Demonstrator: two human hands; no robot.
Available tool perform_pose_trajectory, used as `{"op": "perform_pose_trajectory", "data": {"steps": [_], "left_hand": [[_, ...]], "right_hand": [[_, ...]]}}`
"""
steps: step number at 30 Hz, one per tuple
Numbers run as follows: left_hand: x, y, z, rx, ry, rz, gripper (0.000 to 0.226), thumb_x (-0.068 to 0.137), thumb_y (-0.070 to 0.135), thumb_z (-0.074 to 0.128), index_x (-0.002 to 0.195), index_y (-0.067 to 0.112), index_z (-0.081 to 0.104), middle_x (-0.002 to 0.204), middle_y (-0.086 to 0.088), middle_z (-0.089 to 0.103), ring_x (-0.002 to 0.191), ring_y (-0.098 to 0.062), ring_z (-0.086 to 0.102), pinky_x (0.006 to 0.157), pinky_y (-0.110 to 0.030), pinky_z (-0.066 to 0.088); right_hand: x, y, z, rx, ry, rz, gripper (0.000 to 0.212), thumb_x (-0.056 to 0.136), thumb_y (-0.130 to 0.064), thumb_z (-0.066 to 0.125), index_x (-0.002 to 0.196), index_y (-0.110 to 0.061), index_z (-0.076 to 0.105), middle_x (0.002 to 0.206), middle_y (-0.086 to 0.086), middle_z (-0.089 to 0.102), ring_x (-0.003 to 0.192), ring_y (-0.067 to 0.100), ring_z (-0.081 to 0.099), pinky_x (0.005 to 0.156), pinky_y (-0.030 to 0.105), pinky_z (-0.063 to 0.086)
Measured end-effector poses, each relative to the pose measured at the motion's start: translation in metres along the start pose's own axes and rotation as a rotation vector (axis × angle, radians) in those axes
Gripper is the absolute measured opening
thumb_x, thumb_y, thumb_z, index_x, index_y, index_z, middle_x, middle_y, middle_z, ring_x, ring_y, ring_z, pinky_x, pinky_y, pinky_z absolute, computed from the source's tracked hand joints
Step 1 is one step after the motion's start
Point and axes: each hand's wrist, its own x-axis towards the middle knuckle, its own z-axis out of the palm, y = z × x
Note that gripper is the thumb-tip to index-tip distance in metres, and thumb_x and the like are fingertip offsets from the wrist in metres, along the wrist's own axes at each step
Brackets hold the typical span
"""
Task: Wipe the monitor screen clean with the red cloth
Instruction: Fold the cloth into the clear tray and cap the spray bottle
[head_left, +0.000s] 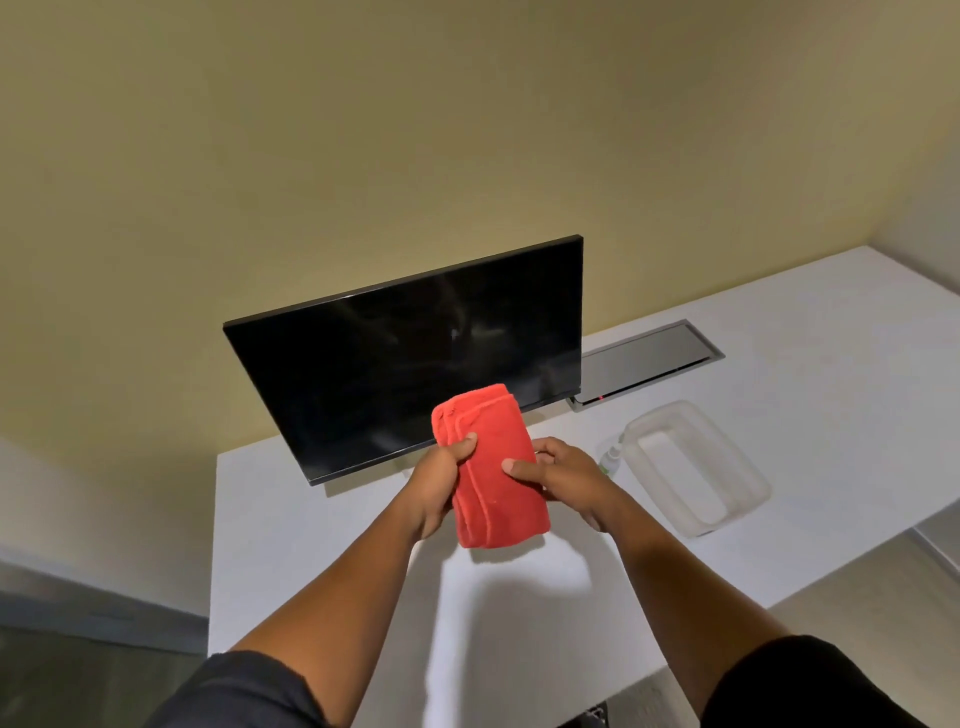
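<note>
The cloth is red, folded into a thick oblong pad of several layers, and is held in the air above the table, just in front of the lower edge of the monitor. It does not touch the screen. The folded form gives a flat, padded face for wiping, which is the likely reason for holding it by both long sides.

The left hand grips the left edge of the cloth: the thumb lies on top and the fingers curl under it. The right hand holds the right edge in the same way, thumb pressed on the upper face, fingers behind. Both hands are therefore clamped on the cloth, one on each side. Both forearms reach forward from the lower corners of the view and converge on the cloth.

The monitor stands on the table, tilted back, with a dark screen that shows faint streaks and reflections. To the right lie a translucent tray and, just beside it, a small bottle. Wiping is judged not yet begun.
</note>
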Motion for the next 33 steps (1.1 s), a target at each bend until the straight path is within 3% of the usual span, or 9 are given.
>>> {"op": "perform_pose_trajectory", "data": {"steps": [4,10,17,21,23,27,33], "left_hand": [[0.009,-0.008,0.033,0.034,0.043,0.018,0.038,0.098,0.041,0.057,0.125,0.015,0.063,0.112,-0.007,0.075,0.104,-0.026,0.071,0.096,-0.044,0.054],[0.027,-0.006,0.084,0.034,0.106,0.028,0.037,0.094,0.032,0.066,0.126,0.014,0.063,0.112,-0.009,0.073,0.102,-0.028,0.07,0.096,-0.047,0.054],[0.063,0.0,0.154,0.1,0.255,0.031,0.039,0.094,0.039,0.064,0.123,0.014,0.06,0.114,-0.007,0.068,0.098,-0.026,0.065,0.086,-0.04,0.051],[0.083,-0.004,0.194,0.195,0.284,0.016,0.037,0.095,0.035,0.062,0.123,0.011,0.061,0.109,-0.007,0.068,0.097,-0.028,0.065,0.086,-0.041,0.053],[0.093,-0.008,0.213,0.227,0.269,-0.006,0.038,0.095,0.034,0.062,0.125,0.011,0.06,0.109,-0.007,0.068,0.097,-0.028,0.065,0.085,-0.04,0.053],[0.114,-0.017,0.248,0.299,0.228,-0.018,0.043,0.093,0.031,0.063,0.13,0.01,0.057,0.115,-0.008,0.067,0.101,-0.028,0.065,0.092,-0.043,0.055],[0.137,-0.036,0.288,0.411,0.222,-0.08,0.042,0.093,0.033,0.06,0.128,0.01,0.056,0.111,-0.007,0.064,0.1,-0.03,0.064,0.094,-0.048,0.055]], "right_hand": [[0.006,0.01,-0.025,0.024,-0.042,0.011,0.049,0.083,-0.033,0.076,0.126,-0.022,0.056,0.118,-0.002,0.068,0.102,0.019,0.068,0.09,0.041,0.056],[0.01,0.01,-0.077,-0.016,0.011,-0.005,0.037,0.09,-0.031,0.068,0.123,-0.026,0.052,0.121,0.001,0.065,0.1,0.02,0.066,0.089,0.039,0.056],[0.019,0.019,-0.157,-0.032,0.001,0.052,0.06,0.08,-0.03,0.078,0.13,-0.023,0.046,0.122,0.002,0.06,0.105,0.025,0.063,0.089,0.041,0.056],[0.019,0.035,-0.202,-0.061,0.005,0.078,0.079,0.062,-0.034,0.081,0.131,-0.022,0.046,0.121,0.005,0.059,0.106,0.025,0.062,0.086,0.04,0.057],[0.022,0.047,-0.219,-0.051,0.057,0.101,0.074,0.058,-0.029,0.081,0.125,-0.019,0.051,0.115,0.006,0.063,0.102,0.025,0.064,0.084,0.041,0.058],[0.032,0.069,-0.247,-0.08,0.259,0.166,0.046,0.072,-0.018,0.076,0.114,-0.019,0.058,0.105,0.003,0.068,0.098,0.023,0.065,0.089,0.041,0.055],[0.04,0.09,-0.271,-0.319,0.395,0.228,0.039,0.079,-0.019,0.056,0.118,-0.024,0.056,0.108,0.004,0.067,0.094,0.021,0.062,0.079,0.032,0.05]]}}
